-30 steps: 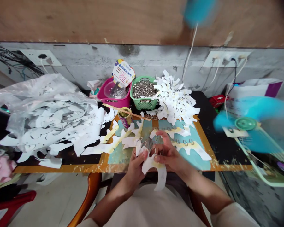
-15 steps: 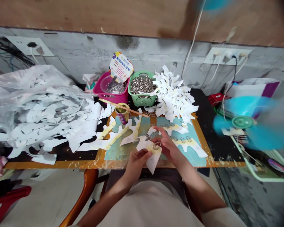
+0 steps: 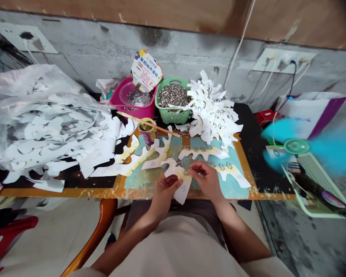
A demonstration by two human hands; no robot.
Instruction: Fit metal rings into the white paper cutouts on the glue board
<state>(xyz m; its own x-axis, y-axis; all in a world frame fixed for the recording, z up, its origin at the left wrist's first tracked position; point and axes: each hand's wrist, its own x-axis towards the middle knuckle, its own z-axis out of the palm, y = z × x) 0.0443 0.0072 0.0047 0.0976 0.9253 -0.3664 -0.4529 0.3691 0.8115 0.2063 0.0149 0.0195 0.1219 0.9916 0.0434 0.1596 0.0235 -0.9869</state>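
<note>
Far left, a clear plastic bag [image 3: 23,84] heaped with white paper offcuts. Next, a pink tub [image 3: 132,110] and a green plastic basket [image 3: 173,117] full of small metal rings, then, on the surface [image 3: 60,192], a small printed can [image 3: 147,134]. Left hand [image 3: 163,194] curled, gripping a white paper cutout [image 3: 180,188] low over the board, with a metal ring [image 3: 186,172] at its upper part. Right hand [image 3: 206,181] just beside it, fingertips drawn together, any pinch on the ring impossible to tell. Step in hand, apparently: seating that ring on the paper, with a firm pinch seemingly called for next. Farther right, a pile of ringed cutouts [image 3: 213,111] and a spinning blue fan [image 3: 296,146].
</note>
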